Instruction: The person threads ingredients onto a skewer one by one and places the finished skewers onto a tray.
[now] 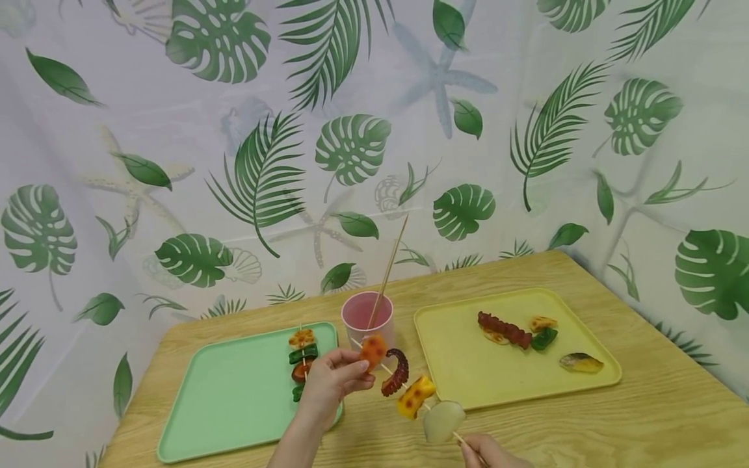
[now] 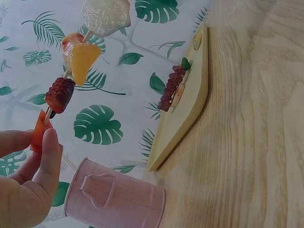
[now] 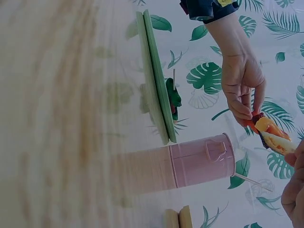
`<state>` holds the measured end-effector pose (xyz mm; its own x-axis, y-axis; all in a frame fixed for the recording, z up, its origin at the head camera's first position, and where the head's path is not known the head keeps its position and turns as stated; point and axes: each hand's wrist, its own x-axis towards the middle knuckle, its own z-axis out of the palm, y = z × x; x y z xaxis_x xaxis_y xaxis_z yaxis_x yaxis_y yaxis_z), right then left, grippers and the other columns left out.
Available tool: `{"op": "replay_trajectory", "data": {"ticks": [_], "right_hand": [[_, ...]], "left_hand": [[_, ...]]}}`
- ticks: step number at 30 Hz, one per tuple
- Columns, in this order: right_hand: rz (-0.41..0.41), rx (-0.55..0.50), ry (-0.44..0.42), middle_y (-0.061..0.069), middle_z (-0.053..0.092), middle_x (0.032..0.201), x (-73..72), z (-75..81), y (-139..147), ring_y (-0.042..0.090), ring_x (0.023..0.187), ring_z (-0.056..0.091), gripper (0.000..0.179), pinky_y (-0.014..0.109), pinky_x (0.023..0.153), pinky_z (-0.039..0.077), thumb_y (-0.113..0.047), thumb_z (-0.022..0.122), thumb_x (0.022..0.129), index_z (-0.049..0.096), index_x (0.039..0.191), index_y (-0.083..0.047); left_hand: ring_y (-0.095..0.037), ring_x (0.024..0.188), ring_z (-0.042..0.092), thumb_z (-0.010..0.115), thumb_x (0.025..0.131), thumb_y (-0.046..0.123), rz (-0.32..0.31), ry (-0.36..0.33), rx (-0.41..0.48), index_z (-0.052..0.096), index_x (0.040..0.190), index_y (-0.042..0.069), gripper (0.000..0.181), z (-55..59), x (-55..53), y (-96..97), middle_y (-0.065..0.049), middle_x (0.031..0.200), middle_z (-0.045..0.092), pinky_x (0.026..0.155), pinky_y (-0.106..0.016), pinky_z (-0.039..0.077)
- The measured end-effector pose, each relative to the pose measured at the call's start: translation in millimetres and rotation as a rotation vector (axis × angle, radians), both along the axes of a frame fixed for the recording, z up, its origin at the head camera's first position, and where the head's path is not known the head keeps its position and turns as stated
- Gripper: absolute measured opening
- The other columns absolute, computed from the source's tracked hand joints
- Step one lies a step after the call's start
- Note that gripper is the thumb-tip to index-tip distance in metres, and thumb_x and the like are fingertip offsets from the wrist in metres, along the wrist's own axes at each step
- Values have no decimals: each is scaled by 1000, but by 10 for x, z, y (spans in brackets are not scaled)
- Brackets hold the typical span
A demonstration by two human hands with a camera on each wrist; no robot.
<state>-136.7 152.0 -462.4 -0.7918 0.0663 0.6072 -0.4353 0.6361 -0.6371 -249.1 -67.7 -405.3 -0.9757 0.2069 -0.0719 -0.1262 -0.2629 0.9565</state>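
My left hand (image 1: 333,383) pinches an orange toy food piece (image 1: 373,349) at the far end of a wooden skewer (image 1: 459,436). Down the skewer follow a dark red octopus tentacle (image 1: 398,374), a yellow piece with red-brown spots (image 1: 417,396) and a pale whitish slice (image 1: 443,421). At the near end, my right hand (image 1: 491,451) grips the bare stick below the slice. The skewer tip pokes out past the orange piece. In the left wrist view, thumb and fingers close around the orange piece (image 2: 40,131).
Behind the hands stands a pink bucket (image 1: 367,312) with wooden sticks (image 1: 389,266) in it. On the left, a green tray (image 1: 234,396) bears a loaded skewer (image 1: 302,354), partly hidden. The yellow tray (image 1: 468,377) on the right holds several loose toy food pieces, including a dark red one (image 1: 504,329).
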Motion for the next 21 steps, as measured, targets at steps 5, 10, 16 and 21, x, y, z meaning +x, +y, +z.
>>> {"op": "replay_trajectory", "data": {"ticks": [5, 10, 16, 21], "right_hand": [[-31, -18, 27, -26, 33, 57, -28, -21, -36, -10, 44, 24, 26, 11, 36, 25, 12, 69, 73, 61, 76, -13], [-61, -94, -18, -23, 31, 55, -27, -31, -100, -8, 43, 25, 29, 12, 34, 25, 15, 67, 71, 60, 74, -12], [-47, -146, -63, -21, 32, 53, -42, -72, -136, -6, 42, 26, 25, 14, 33, 26, 15, 64, 75, 59, 74, -9], [8, -102, -81, -21, 31, 55, -73, -108, -152, -6, 43, 25, 23, 13, 34, 25, 13, 63, 78, 58, 76, -9]], "left_hand": [[-14, 64, 65, 62, 86, 1, 13, 57, -88, 60, 93, -3, 9, 53, 2, -17, -5, 76, 64, 67, -30, 55], [-14, 65, 65, 62, 86, 0, 4, 71, -107, 58, 96, -5, 12, 81, 7, -47, -6, 76, 65, 67, -30, 55], [-14, 63, 65, 62, 85, -2, -16, 67, -124, 57, 93, -7, 11, 43, -4, -86, -7, 75, 64, 66, -31, 55], [-14, 63, 65, 62, 86, 0, -21, 62, -146, 57, 95, -7, 12, 26, -32, -137, -6, 75, 64, 66, -31, 55]]}}
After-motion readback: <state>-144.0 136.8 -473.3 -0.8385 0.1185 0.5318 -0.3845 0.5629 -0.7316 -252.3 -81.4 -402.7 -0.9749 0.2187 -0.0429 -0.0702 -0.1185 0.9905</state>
